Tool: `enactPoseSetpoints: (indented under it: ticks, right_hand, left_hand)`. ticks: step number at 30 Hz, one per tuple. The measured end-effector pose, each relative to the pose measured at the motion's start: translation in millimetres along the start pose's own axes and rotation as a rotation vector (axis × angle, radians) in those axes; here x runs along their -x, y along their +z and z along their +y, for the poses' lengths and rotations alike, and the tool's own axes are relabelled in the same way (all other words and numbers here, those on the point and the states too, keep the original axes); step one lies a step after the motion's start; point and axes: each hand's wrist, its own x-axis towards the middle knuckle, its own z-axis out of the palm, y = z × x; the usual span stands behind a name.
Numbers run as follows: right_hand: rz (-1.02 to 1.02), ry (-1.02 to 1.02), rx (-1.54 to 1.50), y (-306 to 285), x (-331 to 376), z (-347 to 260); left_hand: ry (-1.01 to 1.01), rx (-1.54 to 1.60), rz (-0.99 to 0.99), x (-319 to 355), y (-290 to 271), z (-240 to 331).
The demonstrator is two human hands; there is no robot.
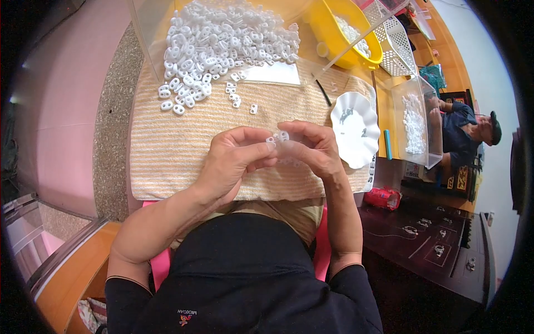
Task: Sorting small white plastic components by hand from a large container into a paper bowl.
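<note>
Pinching white clip [280,137], axis sideways

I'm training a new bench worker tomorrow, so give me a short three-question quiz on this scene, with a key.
1. True or false: both hands meet over the striped towel, pinching small white plastic pieces.
2. Which lies nearest the right hand? A) yellow bowl B) white scalloped dish C) clear bin
3. Fill in: the big heap of white pieces lies at the towel's ____ edge, seen from the person.

Key: 1 true. 2 B. 3 far; the left hand works well short of it.
</note>
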Motion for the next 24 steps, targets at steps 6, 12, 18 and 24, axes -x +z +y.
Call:
enactPoseSetpoints:
  ticks: [6, 12, 18, 24]
  right_hand:
    - [-0.006, -0.026, -0.017, 0.2, -0.1, 0.9]
    - [-0.009, -0.004, -0.047, -0.1, 0.3, 1.4]
    - [0.008, 0.016, -0.033, 1.0, 1.1, 0.0]
    - [-0.002, 0.006, -0.015, -0.2, 1.2, 0.2]
  left_hand:
    - [-0.009, 0.013, 0.0, -0.7, -1.0, -0.6]
    - [-0.012, 0.011, -0.002, -1.3, -1.7, -0.9]
    - [-0.022, 0.009, -0.007, -1.9, -3.7, -1.5]
    - [-0.021, 0.002, -0.011, -2.5, -4.0, -2.7]
